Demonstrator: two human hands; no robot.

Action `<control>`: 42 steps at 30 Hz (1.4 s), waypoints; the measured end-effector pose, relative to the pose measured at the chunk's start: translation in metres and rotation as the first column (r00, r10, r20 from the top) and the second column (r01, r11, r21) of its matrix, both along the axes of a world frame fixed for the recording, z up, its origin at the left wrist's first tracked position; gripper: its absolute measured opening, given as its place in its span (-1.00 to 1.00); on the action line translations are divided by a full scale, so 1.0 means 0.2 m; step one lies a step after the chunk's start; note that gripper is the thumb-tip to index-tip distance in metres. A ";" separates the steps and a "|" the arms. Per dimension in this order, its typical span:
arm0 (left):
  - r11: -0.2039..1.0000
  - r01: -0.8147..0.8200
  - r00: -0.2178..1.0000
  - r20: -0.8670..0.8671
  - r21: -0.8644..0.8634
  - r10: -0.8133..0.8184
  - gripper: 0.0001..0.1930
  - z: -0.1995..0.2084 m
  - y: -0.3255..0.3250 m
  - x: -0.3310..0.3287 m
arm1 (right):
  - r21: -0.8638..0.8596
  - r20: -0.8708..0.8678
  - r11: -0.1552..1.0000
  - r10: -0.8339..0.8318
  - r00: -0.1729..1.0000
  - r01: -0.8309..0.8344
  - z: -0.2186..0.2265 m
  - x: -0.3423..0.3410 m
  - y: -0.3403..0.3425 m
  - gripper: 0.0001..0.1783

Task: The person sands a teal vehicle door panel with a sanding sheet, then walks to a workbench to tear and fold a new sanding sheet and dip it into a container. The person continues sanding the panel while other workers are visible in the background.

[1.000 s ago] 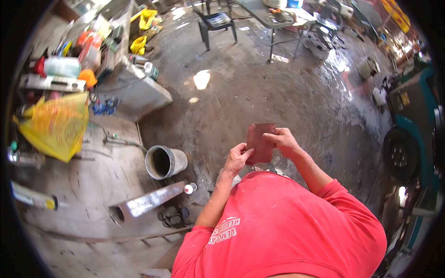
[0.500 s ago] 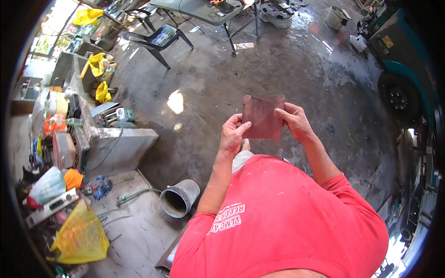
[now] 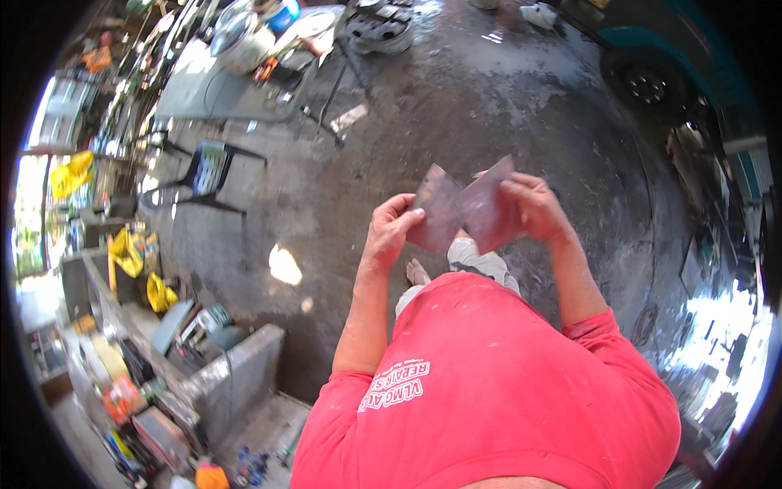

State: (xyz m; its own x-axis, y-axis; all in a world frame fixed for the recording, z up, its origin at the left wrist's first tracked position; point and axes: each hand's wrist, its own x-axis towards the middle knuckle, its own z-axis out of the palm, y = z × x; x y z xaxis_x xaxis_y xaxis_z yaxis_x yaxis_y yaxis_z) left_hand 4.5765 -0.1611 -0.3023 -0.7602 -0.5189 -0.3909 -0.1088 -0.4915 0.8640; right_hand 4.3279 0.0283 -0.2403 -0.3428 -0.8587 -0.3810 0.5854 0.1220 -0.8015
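- Apart they slide! Half a second ago the two dark red sheets overlapped in a shallow fan; now the left sheet [image 3: 436, 208] and the right sheet [image 3: 490, 210] tilt away from each other, a notch opening between their upper corners. And the view has swung too, the bucket gone from the picture.
- Wide grey floor [image 3: 342, 212] runs underneath it all, scuffed and stained, a bright patch of light to the left.
- Teal-and-dark vehicle [image 3: 688, 37] up at the top right, one wheel in sight.
- Grey table [image 3: 195, 98] at the upper left, loaded with containers and clutter.
- Low concrete wall [image 3: 252, 359] at the lower left, odds and ends heaped beside it.
- Dark chair [image 3: 208, 171] just below the table, something pale and patterned on its seat.
- Centre stage, both sheets are up in front of the red shirt [image 3: 489, 391], above the floor, their inner edges meeting or overlapping; whether they're joined, I can't tell.
- Left hand [image 3: 391, 232] pinches the left sheet's outer edge, thumb on the near face.
- Right hand [image 3: 539, 210], slightly blurred, grasps the right sheet's outer edge.
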 end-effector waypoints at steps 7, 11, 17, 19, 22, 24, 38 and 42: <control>0.831 0.075 0.980 0.196 -0.550 0.042 -0.67 0.13 -0.38 -0.97 | 0.015 -0.142 0.999 -0.032 0.989 0.034 -0.15 -0.64 -0.45 -0.75; 0.718 -0.012 0.981 0.130 -0.695 0.143 -0.68 0.23 -0.57 -1.46 | -0.039 -0.135 0.973 -0.232 0.963 0.229 -0.09 -1.12 -0.60 -0.74; 0.975 -0.107 0.994 -0.024 -0.197 0.104 -0.61 0.23 -0.68 -2.12 | -0.065 0.022 0.958 -0.279 0.960 0.280 -0.03 -1.58 -0.70 -0.75; 0.993 -0.031 0.993 0.113 0.111 0.019 -0.61 0.26 -0.71 -2.25 | -0.152 0.078 0.930 -0.325 0.943 0.333 -0.03 -1.69 -0.67 -0.75; 0.956 0.277 0.952 -0.161 0.096 -0.260 -0.63 0.29 -0.72 -2.46 | 0.083 -0.198 0.845 -0.505 0.840 0.528 -0.05 -1.82 -0.66 -0.76; 0.920 0.364 0.911 -0.262 0.147 -0.319 -0.65 0.27 -0.70 -2.60 | 0.006 -0.046 0.802 -0.597 0.801 0.597 -0.06 -1.90 -0.66 -0.73; 0.863 0.488 0.846 -0.174 -0.129 -0.505 -0.86 0.14 -1.46 -3.63 | -0.122 -0.403 0.258 -0.895 0.190 0.958 -0.08 -2.39 -0.92 -0.73; 0.913 0.405 0.893 -0.238 0.058 -0.381 -0.69 0.26 -1.75 -3.89 | -0.101 -0.560 0.215 -0.819 0.123 0.971 -0.03 -2.56 -1.14 -0.75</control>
State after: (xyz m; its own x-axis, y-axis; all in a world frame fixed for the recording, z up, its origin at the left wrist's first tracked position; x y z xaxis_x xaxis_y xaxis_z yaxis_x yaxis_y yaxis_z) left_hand 3.7993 -0.5108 -0.2512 -0.9654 -0.1261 -0.2282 -0.1276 -0.5349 0.8352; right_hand 3.8167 -0.1991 -0.2469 -0.9537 0.2987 -0.0350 0.0281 -0.0273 -0.9992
